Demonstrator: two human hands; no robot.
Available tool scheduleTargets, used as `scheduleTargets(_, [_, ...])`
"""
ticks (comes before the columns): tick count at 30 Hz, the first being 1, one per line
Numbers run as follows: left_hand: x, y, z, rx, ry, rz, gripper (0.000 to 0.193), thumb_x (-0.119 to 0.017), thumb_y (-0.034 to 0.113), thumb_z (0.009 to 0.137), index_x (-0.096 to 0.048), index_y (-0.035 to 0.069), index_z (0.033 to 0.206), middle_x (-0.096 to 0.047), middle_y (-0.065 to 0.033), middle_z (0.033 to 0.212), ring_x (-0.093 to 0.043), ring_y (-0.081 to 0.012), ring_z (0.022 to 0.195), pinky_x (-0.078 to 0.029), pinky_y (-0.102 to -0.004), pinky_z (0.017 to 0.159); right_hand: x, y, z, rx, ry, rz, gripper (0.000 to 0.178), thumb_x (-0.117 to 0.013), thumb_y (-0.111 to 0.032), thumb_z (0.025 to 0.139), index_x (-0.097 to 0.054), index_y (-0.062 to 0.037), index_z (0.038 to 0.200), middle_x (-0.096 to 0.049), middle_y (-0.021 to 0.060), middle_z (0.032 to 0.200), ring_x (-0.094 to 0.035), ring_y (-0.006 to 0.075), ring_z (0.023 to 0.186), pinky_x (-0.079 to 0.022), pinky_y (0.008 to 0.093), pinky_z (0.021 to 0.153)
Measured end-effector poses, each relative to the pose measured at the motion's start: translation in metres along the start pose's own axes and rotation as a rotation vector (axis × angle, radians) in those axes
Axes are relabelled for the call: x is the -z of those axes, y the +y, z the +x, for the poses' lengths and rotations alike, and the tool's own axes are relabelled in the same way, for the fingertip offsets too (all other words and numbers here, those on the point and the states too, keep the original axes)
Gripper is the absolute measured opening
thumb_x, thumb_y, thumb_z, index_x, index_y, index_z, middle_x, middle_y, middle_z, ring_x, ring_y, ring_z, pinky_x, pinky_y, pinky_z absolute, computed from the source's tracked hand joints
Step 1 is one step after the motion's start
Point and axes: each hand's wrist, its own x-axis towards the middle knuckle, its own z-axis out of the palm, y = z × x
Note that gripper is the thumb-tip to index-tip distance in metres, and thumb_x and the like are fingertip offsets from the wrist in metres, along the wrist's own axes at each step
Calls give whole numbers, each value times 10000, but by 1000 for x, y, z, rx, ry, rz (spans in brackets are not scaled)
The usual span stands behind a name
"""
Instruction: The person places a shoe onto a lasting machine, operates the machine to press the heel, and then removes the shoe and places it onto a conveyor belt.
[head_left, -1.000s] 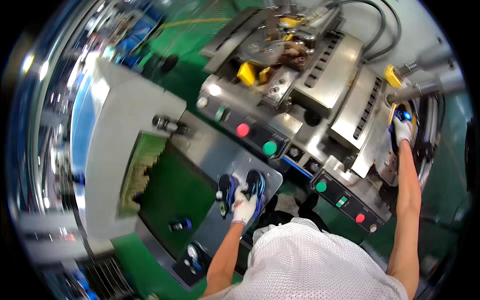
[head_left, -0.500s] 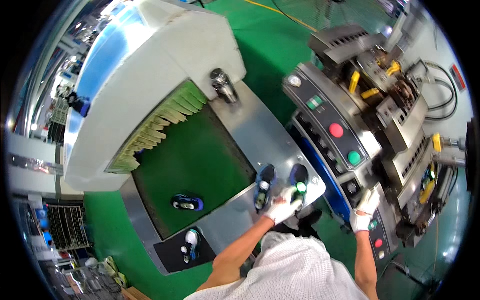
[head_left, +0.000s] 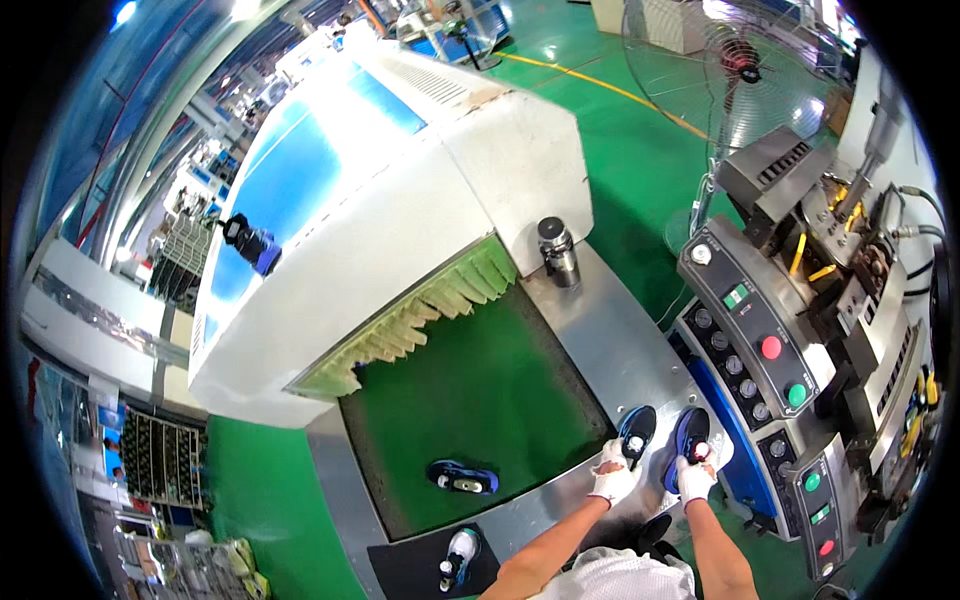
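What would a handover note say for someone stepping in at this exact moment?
Left hand: gloved, on a dark shoe on the steel ledge.
Right hand: gloved, on a blue shoe beside it.
Belt: one blue shoe lies on it, short of the tunnel curtain.
Another shoe sits on the black mat below.
Done: one shoe on the belt.
Left: the two under the hands are not on the belt.

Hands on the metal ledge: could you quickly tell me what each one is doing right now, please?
Left hand: gloved, closed on the left dark shoe.
Right hand: gloved, closed on the right blue shoe.
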Motion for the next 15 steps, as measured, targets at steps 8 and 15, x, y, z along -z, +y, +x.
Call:
scheduleTargets(8, [33,145,18,75,-397,1,843,-790,424,811,-444,-48,1418,-624,-293,1298,-639,-443,1172,-482,-475,1050,139,-3,-11,-558,-119,1131,471,-830,-146,787,-646,-58,1212,-701,37,974,-635,135,669,-517,303,563])
scheduleTargets(15, [-25,261,-104,-297,-922,327,883,-760,581,808,-538,-85,1344,-677,-283,1193,-668,-385,1127,-510,-445,993,264,62,-137,-716,407,1059,376,-885,-361,770,-687,-58,875,-594,-25,693,-481,97,538,-410,290,486])
